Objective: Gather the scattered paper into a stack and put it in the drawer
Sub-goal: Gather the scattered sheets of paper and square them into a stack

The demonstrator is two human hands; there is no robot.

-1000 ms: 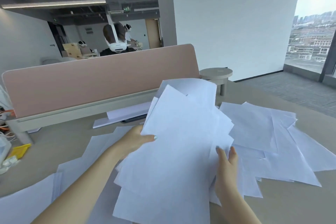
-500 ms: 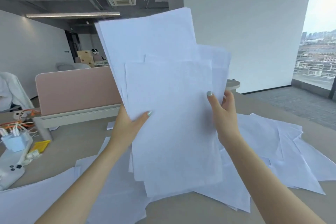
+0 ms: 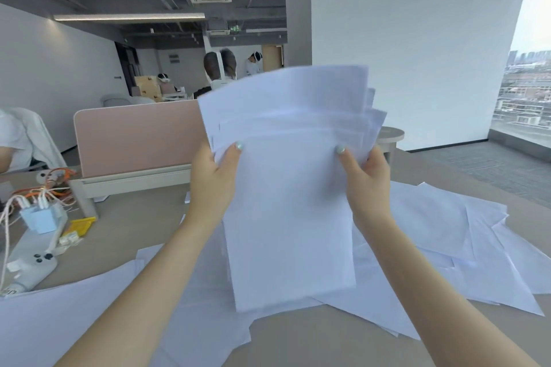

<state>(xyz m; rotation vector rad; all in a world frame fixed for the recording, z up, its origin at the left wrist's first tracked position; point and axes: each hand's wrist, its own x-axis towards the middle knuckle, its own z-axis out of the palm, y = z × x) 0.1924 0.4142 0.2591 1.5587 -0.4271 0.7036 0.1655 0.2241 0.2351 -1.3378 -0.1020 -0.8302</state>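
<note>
Upright in mid-air at centre frame, a sheaf of white paper (image 3: 290, 188) is held above the beige desk (image 3: 313, 340), its sheets fanned unevenly at the top edge; the left hand (image 3: 213, 185) grips the sheaf's left edge, thumb curled over the front face; the right hand (image 3: 368, 182) grips the right edge likewise, thumb on the front and fingers behind; loose sheets (image 3: 447, 247) lie overlapping on the desk from 3 to 5 o'clock, and more loose paper (image 3: 59, 322) spreads at 7 to 8 o'clock; a pink desk divider (image 3: 137, 140) stands at 10 o'clock; a blue charger block with orange and white cables (image 3: 41, 217) sits at 9 o'clock, a white controller (image 3: 32, 270) just below it.
</note>
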